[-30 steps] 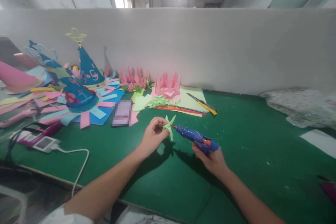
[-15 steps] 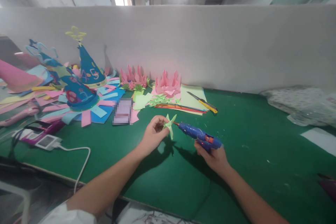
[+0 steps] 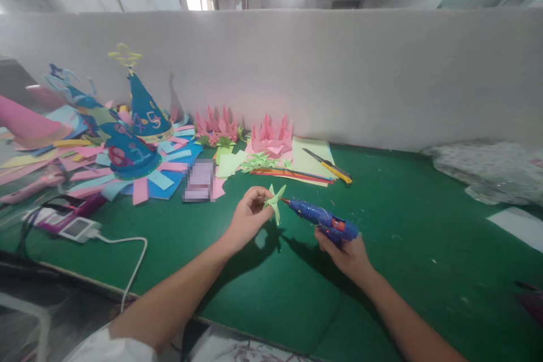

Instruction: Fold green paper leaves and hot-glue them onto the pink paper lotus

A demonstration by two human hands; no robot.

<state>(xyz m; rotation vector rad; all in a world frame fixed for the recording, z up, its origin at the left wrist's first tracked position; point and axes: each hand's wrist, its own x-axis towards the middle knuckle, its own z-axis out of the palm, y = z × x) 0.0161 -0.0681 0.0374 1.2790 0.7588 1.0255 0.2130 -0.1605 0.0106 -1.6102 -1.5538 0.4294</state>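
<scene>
A light-green paper flower [image 3: 275,202] with pointed petals is pinched in my left hand [image 3: 249,216], held above the green table. My right hand [image 3: 345,253] grips a blue hot glue gun [image 3: 316,214] by its handle, with the nozzle pointing left. The nozzle tip is at the flower's middle; whether it touches I cannot tell. Behind my hands stands a pink paper crown [image 3: 271,134], with more green paper flowers [image 3: 259,162] lying in front of it.
On the green table [image 3: 407,226], a yellow utility knife [image 3: 335,169] lies on pale paper. Left are blue cone hats [image 3: 146,107], paper strips, a phone-like pixelated object [image 3: 199,181] and a power strip [image 3: 76,227] with a white cable. Clear plastic [image 3: 479,169] lies right; a white partition [image 3: 373,73] stands behind.
Almost nothing differs. Both hands, the flower and the glue gun keep their places; only the camera view has shifted very slightly.
</scene>
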